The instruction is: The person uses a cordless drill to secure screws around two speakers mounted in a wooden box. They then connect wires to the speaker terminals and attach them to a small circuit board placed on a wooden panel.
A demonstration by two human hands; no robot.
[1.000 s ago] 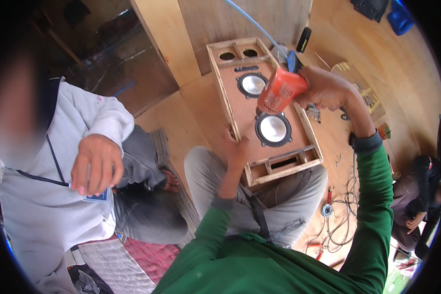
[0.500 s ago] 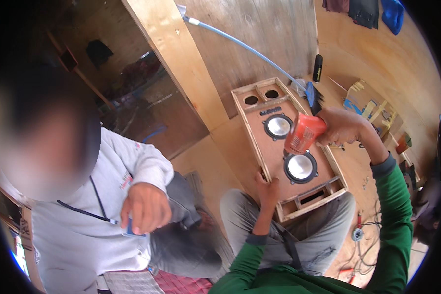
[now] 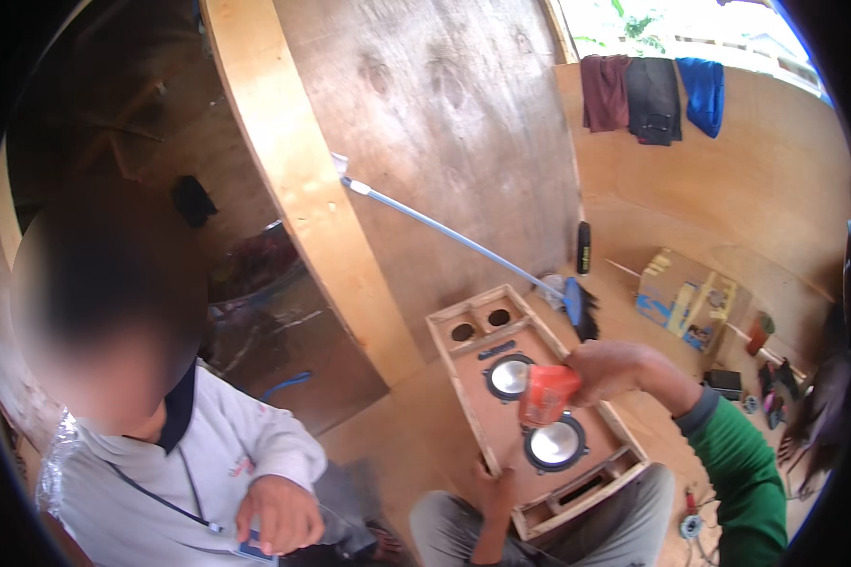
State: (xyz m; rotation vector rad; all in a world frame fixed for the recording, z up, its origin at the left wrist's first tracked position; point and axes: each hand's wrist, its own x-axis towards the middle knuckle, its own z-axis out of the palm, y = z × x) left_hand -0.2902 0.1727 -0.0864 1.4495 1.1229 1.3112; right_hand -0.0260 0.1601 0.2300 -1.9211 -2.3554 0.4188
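Note:
A wooden speaker box [image 3: 539,487] with a brown front panel rests against my legs, its near end by my lap. Two round drivers with silver cones and black rims, an upper driver [image 3: 509,377] and a lower driver [image 3: 556,443], are set in it. My right hand [image 3: 607,371] is closed round a red plastic container [image 3: 547,395], tilted over the panel between the drivers and partly covering both. Its opening and what lies under it cannot be made out. My left hand [image 3: 494,491] is closed on the box's left wooden edge.
A person in a grey sweatshirt [image 3: 227,454] sits at my left, one hand at a lanyard card. A blue-handled broom [image 3: 463,244] leans behind the box. A taped cardboard piece [image 3: 686,300] and small items lie at the right. Clothes [image 3: 652,99] hang on the far wall.
The view has tilted upward, so everything sits lower in the picture. My right hand has brought the red container slightly left and nearer the lower driver. My left hand keeps its hold.

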